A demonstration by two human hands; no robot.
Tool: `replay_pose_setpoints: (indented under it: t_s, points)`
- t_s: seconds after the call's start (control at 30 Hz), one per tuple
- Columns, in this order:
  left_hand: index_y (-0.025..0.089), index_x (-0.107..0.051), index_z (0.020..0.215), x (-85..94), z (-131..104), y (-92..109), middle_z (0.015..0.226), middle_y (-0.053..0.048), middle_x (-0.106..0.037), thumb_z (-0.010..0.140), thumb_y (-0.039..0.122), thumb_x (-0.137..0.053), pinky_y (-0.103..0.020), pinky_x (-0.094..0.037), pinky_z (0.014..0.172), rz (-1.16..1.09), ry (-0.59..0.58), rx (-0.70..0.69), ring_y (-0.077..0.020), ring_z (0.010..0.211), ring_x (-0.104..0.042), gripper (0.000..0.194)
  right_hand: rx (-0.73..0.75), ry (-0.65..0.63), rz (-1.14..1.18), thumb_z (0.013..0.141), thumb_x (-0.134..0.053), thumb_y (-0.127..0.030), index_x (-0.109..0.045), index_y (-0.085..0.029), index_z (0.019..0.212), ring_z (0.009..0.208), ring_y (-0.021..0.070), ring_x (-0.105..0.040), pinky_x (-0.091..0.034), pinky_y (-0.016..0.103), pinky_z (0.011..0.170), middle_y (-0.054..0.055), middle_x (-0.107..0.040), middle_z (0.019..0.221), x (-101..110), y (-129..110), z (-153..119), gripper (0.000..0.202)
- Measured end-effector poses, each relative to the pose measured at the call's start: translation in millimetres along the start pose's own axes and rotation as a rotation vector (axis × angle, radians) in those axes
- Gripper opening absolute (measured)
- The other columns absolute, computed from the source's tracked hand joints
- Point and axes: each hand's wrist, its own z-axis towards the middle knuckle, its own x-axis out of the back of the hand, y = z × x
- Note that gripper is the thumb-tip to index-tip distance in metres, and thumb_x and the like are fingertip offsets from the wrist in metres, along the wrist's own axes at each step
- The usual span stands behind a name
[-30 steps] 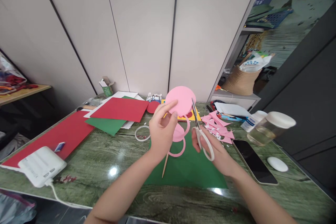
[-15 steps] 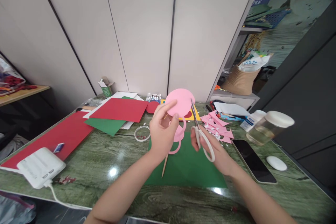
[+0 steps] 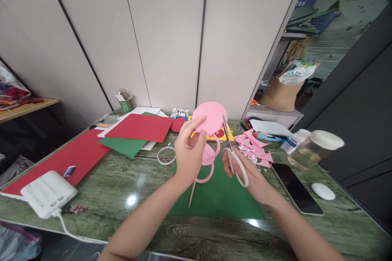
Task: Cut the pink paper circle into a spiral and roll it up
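My left hand (image 3: pixel 191 147) pinches the lower edge of a pink paper disc (image 3: pixel 211 116) between thumb and fingers. My right hand (image 3: pixel 245 167) is closed around the white handles of a pair of scissors (image 3: pixel 229 142), whose blades point up and meet the disc's right edge. A thin curled strip of pink paper (image 3: pixel 206 177) hangs below the disc, partly behind my left hand. Beneath both hands lies a green sheet (image 3: pixel 226 200) with a wooden stick (image 3: pixel 192 194) on its left part.
Pink scraps (image 3: pixel 252 147) lie right of the scissors, near a phone (image 3: pixel 295 187) and a lidded jar (image 3: pixel 315 149). To the left are a tape roll (image 3: pixel 166 155), red sheets (image 3: pixel 139 127) and a white power bank (image 3: pixel 49 193). Cabinet panels (image 3: pixel 168 40) stand behind.
The hanging pink strip has swung slightly right and down. The disc has turned or tilted a little in my left hand. My right hand stays nearly in place, scissors handles slightly closer together.
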Motion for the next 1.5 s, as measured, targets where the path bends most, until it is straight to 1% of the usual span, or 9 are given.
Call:
replay_pose_setpoints:
  t_s: [0.1, 0.27, 0.47, 0.73, 0.93, 1.1, 1.2, 1.37, 1.5]
  points:
    - [0.027, -0.062, 0.109, -0.2, 0.4, -1.2, 0.114, -0.005, -0.057, 0.081, 0.018, -0.057, -0.027, -0.048, 0.088, -0.02, 0.007, 0.0, -0.016, 0.108, -0.053, 0.029, 0.002, -0.002, -0.018, 0.096, -0.027, -0.045, -0.045, -0.024, 0.096, 0.064, 0.0145, -0.038, -0.029, 0.03, 0.064, -0.003, -0.045, 0.068, 0.3, -0.3, 0.3, 0.028]
    - [0.027, -0.061, 0.11, -0.6, 0.8, -2.6, 0.113, -0.005, -0.057, 0.08, 0.017, -0.058, -0.028, -0.048, 0.09, -0.035, 0.006, -0.01, -0.0157, 0.108, -0.053, 0.031, -0.011, -0.017, -0.01, 0.095, -0.028, -0.048, -0.044, -0.022, 0.085, 0.066, 0.015, -0.039, -0.03, 0.03, 0.063, -0.002, -0.045, 0.068, 0.7, -1.2, 0.6, 0.031]
    - [0.025, -0.062, 0.108, -0.5, 0.0, -0.3, 0.108, -0.006, -0.057, 0.08, 0.017, -0.058, -0.029, -0.05, 0.085, -0.046, -0.026, 0.004, -0.0163, 0.102, -0.055, 0.029, 0.028, -0.018, 0.004, 0.094, -0.027, -0.05, -0.043, -0.022, 0.088, 0.067, 0.0156, -0.04, -0.03, 0.031, 0.064, -0.002, -0.045, 0.069, 0.5, -4.0, 0.7, 0.032]
    - [0.025, -0.063, 0.106, 0.1, 0.6, 0.8, 0.107, -0.005, -0.06, 0.081, 0.016, -0.056, -0.029, -0.049, 0.087, -0.018, -0.021, 0.011, -0.016, 0.104, -0.055, 0.028, 0.017, -0.017, 0.025, 0.095, -0.028, -0.048, -0.045, -0.022, 0.094, 0.065, 0.0151, -0.039, -0.029, 0.03, 0.062, -0.002, -0.045, 0.068, 1.1, -3.1, 0.9, 0.031]
    - [0.026, -0.065, 0.105, -0.5, 0.5, 0.5, 0.108, -0.004, -0.061, 0.084, 0.017, -0.053, -0.026, -0.047, 0.086, 0.011, 0.021, 0.02, -0.0146, 0.105, -0.055, 0.026, 0.006, -0.015, 0.007, 0.095, -0.028, -0.045, -0.045, -0.023, 0.095, 0.064, 0.0144, -0.038, -0.03, 0.029, 0.062, -0.002, -0.045, 0.068, -0.3, -0.5, 0.3, 0.028]
    - [0.029, -0.063, 0.109, -1.4, 0.2, -0.6, 0.11, -0.003, -0.059, 0.082, 0.019, -0.057, -0.024, -0.048, 0.082, -0.011, 0.04, 0.042, -0.0133, 0.102, -0.055, 0.03, -0.006, -0.026, -0.024, 0.096, -0.027, -0.045, -0.045, -0.023, 0.092, 0.065, 0.0149, -0.039, -0.031, 0.029, 0.062, -0.002, -0.045, 0.067, -0.6, -0.4, 0.2, 0.029]
    - [0.028, -0.063, 0.108, -1.0, 0.3, -0.7, 0.108, -0.003, -0.058, 0.081, 0.018, -0.058, -0.024, -0.048, 0.082, -0.022, 0.036, 0.026, -0.0134, 0.101, -0.054, 0.03, -0.009, -0.017, -0.034, 0.095, -0.029, -0.046, -0.045, -0.022, 0.09, 0.066, 0.0154, -0.039, -0.031, 0.03, 0.063, -0.001, -0.046, 0.068, -0.6, -1.5, -0.5, 0.03]
    - [0.028, -0.064, 0.107, -0.8, -0.3, 0.4, 0.105, -0.003, -0.058, 0.081, 0.016, -0.057, -0.025, -0.047, 0.085, -0.02, 0.005, -0.007, -0.0137, 0.102, -0.054, 0.029, 0.018, -0.006, -0.016, 0.094, -0.028, -0.05, -0.046, -0.022, 0.098, 0.065, 0.0156, -0.041, -0.033, 0.032, 0.066, -0.001, -0.045, 0.069, -0.6, -5.5, -1.5, 0.033]
    - [0.026, -0.064, 0.106, -1.4, -0.4, 1.4, 0.104, -0.004, -0.058, 0.081, 0.018, -0.057, -0.027, -0.049, 0.084, -0.012, 0.002, -0.024, -0.0151, 0.101, -0.055, 0.027, 0.012, 0.003, -0.007, 0.094, -0.029, -0.049, -0.046, -0.022, 0.095, 0.065, 0.0155, -0.04, -0.032, 0.031, 0.065, -0.001, -0.045, 0.069, -1.9, -6.5, -1.3, 0.032]
